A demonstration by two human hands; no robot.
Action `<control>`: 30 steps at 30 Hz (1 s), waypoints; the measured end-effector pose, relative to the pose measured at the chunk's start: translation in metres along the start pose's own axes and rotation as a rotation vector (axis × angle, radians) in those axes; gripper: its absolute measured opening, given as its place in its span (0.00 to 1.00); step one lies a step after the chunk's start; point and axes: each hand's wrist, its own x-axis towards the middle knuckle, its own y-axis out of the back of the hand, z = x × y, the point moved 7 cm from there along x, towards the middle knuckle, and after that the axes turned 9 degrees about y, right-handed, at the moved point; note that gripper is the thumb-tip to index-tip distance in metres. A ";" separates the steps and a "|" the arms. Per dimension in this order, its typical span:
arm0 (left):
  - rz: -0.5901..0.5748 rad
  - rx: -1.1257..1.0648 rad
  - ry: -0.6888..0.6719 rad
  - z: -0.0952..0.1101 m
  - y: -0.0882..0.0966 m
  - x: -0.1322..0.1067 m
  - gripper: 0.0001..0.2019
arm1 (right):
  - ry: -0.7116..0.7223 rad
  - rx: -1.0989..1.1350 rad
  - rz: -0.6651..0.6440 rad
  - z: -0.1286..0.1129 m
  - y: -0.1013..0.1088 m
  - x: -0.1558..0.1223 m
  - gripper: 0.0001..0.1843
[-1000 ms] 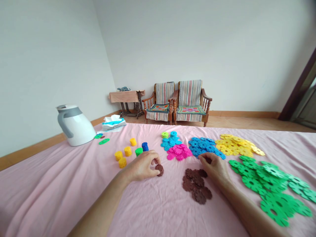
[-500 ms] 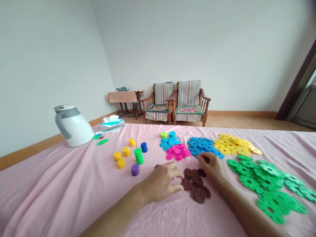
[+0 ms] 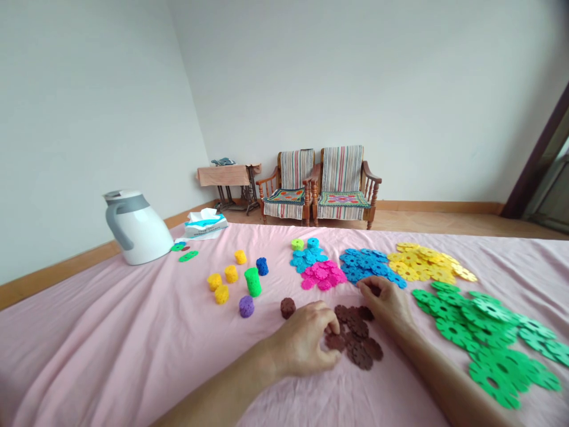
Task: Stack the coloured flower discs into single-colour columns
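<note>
My left hand (image 3: 306,341) is at the left side of a loose pile of brown flower-shaped plastic discs (image 3: 359,353). Its thumb and fingers close around the edges of one brown disc (image 3: 334,340). Just beyond that hand stands a short stack of brown discs (image 3: 288,307), partly behind the knuckles. My right hand (image 3: 387,301) rests on the cloth between the brown pile and the blue discs (image 3: 364,264). Its fingers are curled with the tips together; what they hold, if anything, is hidden. Pink discs (image 3: 323,275) lie left of its fingertips.
Green discs (image 3: 475,320) and yellow discs (image 3: 422,262) spread on the right. Short yellow stacks (image 3: 230,273), a green stack (image 3: 253,281), a purple stack (image 3: 246,306) and a dark blue stack (image 3: 262,266) stand left. Further left are a white jug (image 3: 144,231) and a tissue box (image 3: 205,225).
My left hand has shifted right, and its fingers have closed on a brown disc. The brown stack behind it shows more fully. My right hand stays nearly in place.
</note>
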 end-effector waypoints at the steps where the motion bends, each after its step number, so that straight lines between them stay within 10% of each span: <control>1: -0.005 0.001 -0.009 0.001 -0.001 -0.001 0.10 | -0.004 -0.001 -0.001 0.000 0.000 0.000 0.16; 7: -0.019 0.009 -0.041 0.006 0.007 -0.005 0.11 | -0.015 0.001 0.008 0.000 0.001 0.000 0.17; 16: 0.248 0.000 0.096 -0.040 0.091 -0.008 0.14 | -0.006 -0.002 -0.017 0.001 0.000 0.000 0.17; 30: 0.072 0.173 0.124 -0.050 0.075 -0.009 0.09 | 0.011 0.014 -0.013 -0.003 0.001 -0.001 0.16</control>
